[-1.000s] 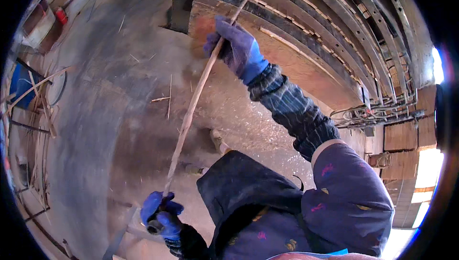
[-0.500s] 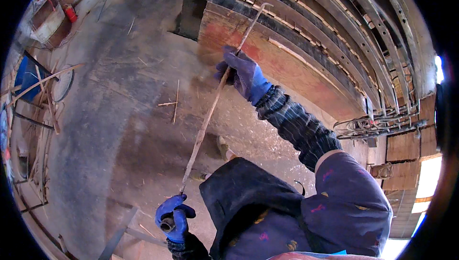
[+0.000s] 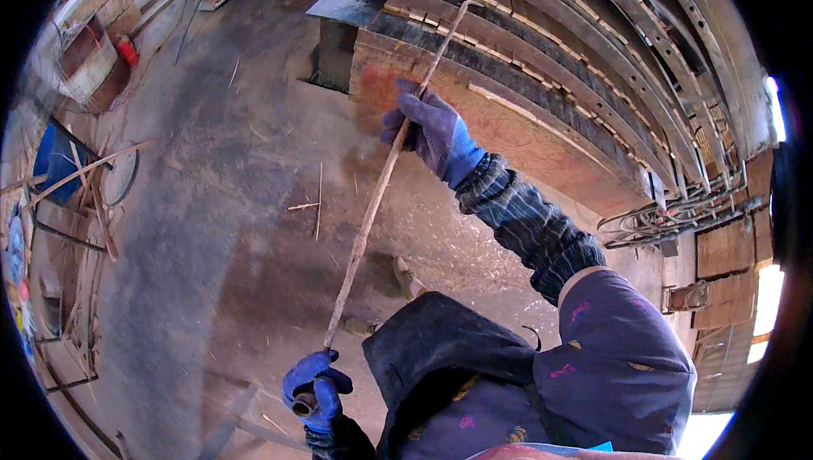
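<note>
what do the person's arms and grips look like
Left grip and right grip wear blue gloves, purplish over the right fingers. A dark, gathered, pale-striped forearm cover sits below a dark purple right sleeve with pink and yellow motifs.

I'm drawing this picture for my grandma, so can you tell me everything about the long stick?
The long stick is thin, brown and rough, perhaps wood. It is almost straight, with a bent tip at its far end. It slants up the picture, leaning rightward. The gloved right hand grips it partway along; the gloved left hand holds its near end. A dark round piece shows in that hand; I can't tell if it belongs to the stick.
</note>
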{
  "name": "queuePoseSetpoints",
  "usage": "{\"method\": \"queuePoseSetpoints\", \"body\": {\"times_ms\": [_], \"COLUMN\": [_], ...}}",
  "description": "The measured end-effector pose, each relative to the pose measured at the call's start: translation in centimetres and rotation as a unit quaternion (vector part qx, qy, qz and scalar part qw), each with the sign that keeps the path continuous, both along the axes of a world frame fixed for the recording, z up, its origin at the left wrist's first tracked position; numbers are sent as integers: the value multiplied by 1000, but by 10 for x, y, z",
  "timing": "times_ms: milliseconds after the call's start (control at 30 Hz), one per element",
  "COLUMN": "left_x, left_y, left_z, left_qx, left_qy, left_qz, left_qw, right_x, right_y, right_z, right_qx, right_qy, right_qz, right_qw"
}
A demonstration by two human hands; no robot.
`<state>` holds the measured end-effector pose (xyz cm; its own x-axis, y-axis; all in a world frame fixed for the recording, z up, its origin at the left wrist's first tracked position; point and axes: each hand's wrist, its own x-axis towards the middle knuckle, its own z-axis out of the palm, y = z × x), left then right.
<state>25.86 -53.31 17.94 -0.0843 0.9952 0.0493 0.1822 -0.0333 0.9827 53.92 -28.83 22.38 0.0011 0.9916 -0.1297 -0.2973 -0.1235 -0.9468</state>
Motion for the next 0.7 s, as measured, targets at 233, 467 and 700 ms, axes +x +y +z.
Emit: {"method": "queuePoseSetpoints", "body": {"times_ms": [233,467,700], "left_x": [-2,-1,0], "left_y": [-7,-9,-17], "left_z": [-8,-25,-54], "left_qx": [12,13,-14], "left_qy": [-30,-75,-149], "left_qz": [20,-7,-46], "left_qw": [999,997,988], "right_x": [0,19,49], "right_y": [-9,-28,-69], "right_z": [8,-9,-51], "right_qx": [4,-5,-71], "right_qy": [-2,4,-1], "right_qz": [-1,-31,-88], "right_qw": [1000,999,994]}}
